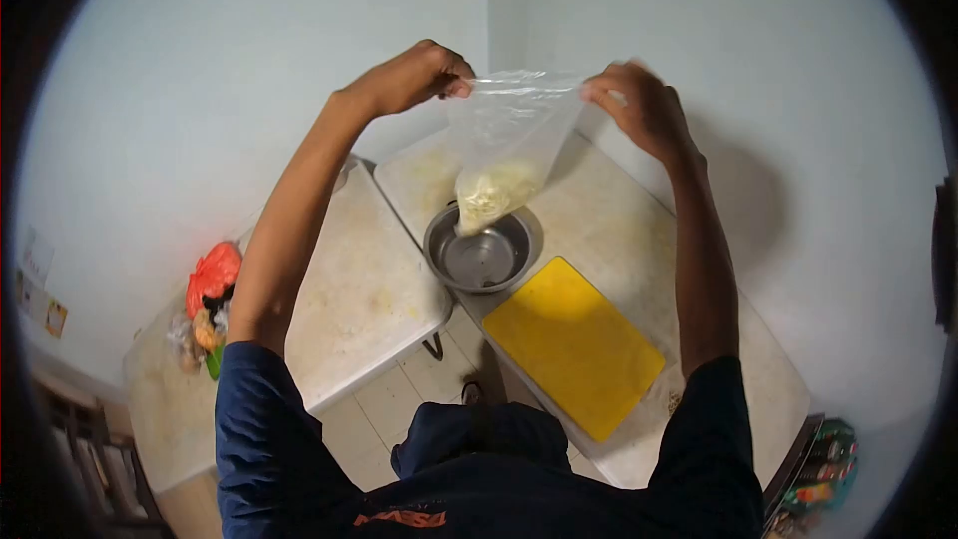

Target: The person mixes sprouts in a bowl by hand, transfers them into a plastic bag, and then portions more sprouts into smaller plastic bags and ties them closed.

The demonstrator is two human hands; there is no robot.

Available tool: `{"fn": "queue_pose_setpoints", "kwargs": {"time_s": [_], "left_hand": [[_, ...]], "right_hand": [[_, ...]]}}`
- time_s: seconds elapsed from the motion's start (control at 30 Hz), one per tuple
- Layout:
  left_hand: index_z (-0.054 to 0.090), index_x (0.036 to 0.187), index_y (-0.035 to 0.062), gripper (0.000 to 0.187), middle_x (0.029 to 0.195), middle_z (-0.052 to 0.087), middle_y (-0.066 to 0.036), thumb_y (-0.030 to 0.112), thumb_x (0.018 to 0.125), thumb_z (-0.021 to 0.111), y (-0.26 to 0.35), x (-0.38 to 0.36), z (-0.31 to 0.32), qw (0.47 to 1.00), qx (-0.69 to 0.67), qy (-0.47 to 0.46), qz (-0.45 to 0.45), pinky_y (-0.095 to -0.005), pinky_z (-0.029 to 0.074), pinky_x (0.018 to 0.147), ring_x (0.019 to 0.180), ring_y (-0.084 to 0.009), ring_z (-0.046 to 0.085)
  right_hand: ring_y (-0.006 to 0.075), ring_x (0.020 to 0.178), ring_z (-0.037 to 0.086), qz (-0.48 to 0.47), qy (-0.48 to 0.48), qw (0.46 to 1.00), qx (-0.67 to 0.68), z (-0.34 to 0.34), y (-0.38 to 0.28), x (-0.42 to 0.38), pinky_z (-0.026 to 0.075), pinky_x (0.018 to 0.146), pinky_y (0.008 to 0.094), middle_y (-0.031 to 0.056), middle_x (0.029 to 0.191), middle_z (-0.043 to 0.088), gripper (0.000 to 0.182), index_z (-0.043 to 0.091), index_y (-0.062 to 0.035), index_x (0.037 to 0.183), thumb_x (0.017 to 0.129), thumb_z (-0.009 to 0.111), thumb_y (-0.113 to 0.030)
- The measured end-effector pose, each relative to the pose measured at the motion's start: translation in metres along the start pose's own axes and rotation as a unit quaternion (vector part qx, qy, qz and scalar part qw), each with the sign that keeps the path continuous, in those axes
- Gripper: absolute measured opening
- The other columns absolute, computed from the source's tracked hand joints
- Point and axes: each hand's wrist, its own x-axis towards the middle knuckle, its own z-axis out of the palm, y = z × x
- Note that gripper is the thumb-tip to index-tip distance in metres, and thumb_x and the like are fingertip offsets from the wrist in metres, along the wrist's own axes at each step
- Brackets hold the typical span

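A clear plastic bag (pixel 519 135) hangs stretched between my two raised hands, with pale yellowish pieces (pixel 491 192) gathered in its lower part. My left hand (pixel 424 78) pinches the bag's upper left corner. The upper right corner is pinched by my right hand (pixel 639 105), slightly blurred. Just below the bag's bottom a round metal bowl (pixel 479 262) rests on the table; the bag hides part of its back rim. A yellow cutting board (pixel 574 347) lies in front of the bowl, to the right.
Two white tables (pixel 344 309) meet near the bowl, with a gap between them. On the left one sit a red plastic bag (pixel 213 274) and small bagged items. Colourful items (pixel 823 469) stand at the lower right. Walls rise behind the tables.
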Motion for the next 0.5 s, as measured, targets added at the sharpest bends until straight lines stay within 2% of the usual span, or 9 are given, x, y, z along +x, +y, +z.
{"fn": "queue_pose_setpoints", "kwargs": {"time_s": [0.07,0.17,0.2,0.3,0.33,0.37,0.4,0.43,0.5], "left_hand": [[0.066,0.099,-0.0062,0.014,0.085,0.068,-0.014,-0.005,0.088,0.058,-0.008,-0.018,-0.007,0.999,0.015,0.032,-0.001,-0.0354,0.055,0.074,0.078,-0.0246,0.066],[0.065,0.103,-0.0067,0.016,0.09,0.069,-0.015,-0.001,0.089,0.06,-0.005,-0.051,0.001,0.997,-0.028,0.035,-0.062,-0.036,0.055,0.077,0.081,-0.0259,0.068],[0.065,0.103,-0.0067,0.017,0.09,0.069,-0.015,0.001,0.089,0.06,-0.001,-0.063,0.007,0.996,-0.033,0.03,-0.074,-0.0363,0.055,0.077,0.081,-0.0263,0.068],[0.067,0.101,-0.0055,0.018,0.092,0.068,-0.017,0.009,0.091,0.061,0.017,-0.099,0.01,0.993,0.026,0.028,-0.111,-0.0383,0.054,0.075,0.083,-0.0298,0.067],[0.067,0.1,-0.0052,0.019,0.092,0.068,-0.017,0.01,0.091,0.061,0.011,-0.113,0.011,0.993,0.064,0.026,-0.096,-0.0387,0.054,0.074,0.083,-0.0304,0.066],[0.068,0.098,-0.005,0.019,0.092,0.068,-0.017,0.011,0.091,0.061,0.007,-0.123,0.011,0.991,0.103,0.03,-0.079,-0.039,0.054,0.074,0.083,-0.031,0.066],[0.068,0.093,-0.0046,0.017,0.091,0.069,-0.016,0.011,0.089,0.062,0.018,-0.133,0.009,0.985,0.073,-0.002,-0.155,-0.0393,0.053,0.074,0.085,-0.0321,0.065],[0.068,0.092,-0.0041,0.016,0.091,0.069,-0.016,0.011,0.089,0.062,0.022,-0.142,0.013,0.982,0.083,-0.003,-0.17,-0.0392,0.053,0.075,0.085,-0.0321,0.065],[0.068,0.09,-0.0032,0.015,0.09,0.069,-0.015,0.011,0.088,0.063,0.028,-0.165,0.02,0.973,0.102,-0.017,-0.205,-0.039,0.053,0.075,0.085,-0.0321,0.065]], "right_hand": [[0.0259,0.084,0.06,-0.074,0.154,0.985,-0.031,0.017,-0.003,0.007,0.049,0.078,0.0374,0.0076,0.091,0.067,0.016,0.072,-0.0073,0.097,0.092,0.064,-0.02],[0.0256,0.094,0.06,-0.015,-0.101,0.995,0.015,0.031,-0.021,-0.003,0.049,0.082,0.0363,0.0068,0.095,0.068,0.015,0.072,-0.009,0.098,0.093,0.062,-0.019],[0.024,0.101,0.059,-0.035,-0.044,0.998,-0.001,0.025,-0.022,0.007,0.05,0.084,0.0365,0.0059,0.1,0.068,0.014,0.072,-0.0104,0.096,0.093,0.061,-0.019],[0.0278,0.106,0.061,-0.108,0.007,0.994,0.015,0.062,-0.025,0.016,0.048,0.09,0.0412,0.0081,0.106,0.068,0.021,0.072,-0.0149,0.097,0.094,0.057,-0.029],[0.0283,0.101,0.061,-0.094,-0.122,0.988,0.017,0.073,-0.029,0.012,0.049,0.085,0.0426,0.0077,0.102,0.067,0.021,0.072,-0.0144,0.096,0.094,0.059,-0.031],[0.0286,0.101,0.061,-0.085,-0.142,0.986,0.012,0.076,-0.032,0.013,0.049,0.085,0.0426,0.0083,0.101,0.067,0.021,0.072,-0.0142,0.096,0.094,0.059,-0.031],[0.029,0.101,0.061,-0.079,-0.16,0.984,0.003,0.066,-0.048,0.015,0.049,0.084,0.0427,0.0088,0.1,0.067,0.022,0.072,-0.0139,0.097,0.094,0.059,-0.032],[0.0293,0.1,0.061,-0.076,-0.18,0.981,-0.008,0.062,-0.06,0.018,0.049,0.083,0.0428,0.0094,0.099,0.066,0.022,0.071,-0.0137,0.097,0.094,0.059,-0.032],[0.028,0.09,0.06,-0.091,-0.182,0.977,0.07,0.09,-0.062,0.024,0.048,0.076,0.0401,0.01,0.092,0.064,0.024,0.069,-0.006,0.09,0.093,0.062,-0.028]]}}
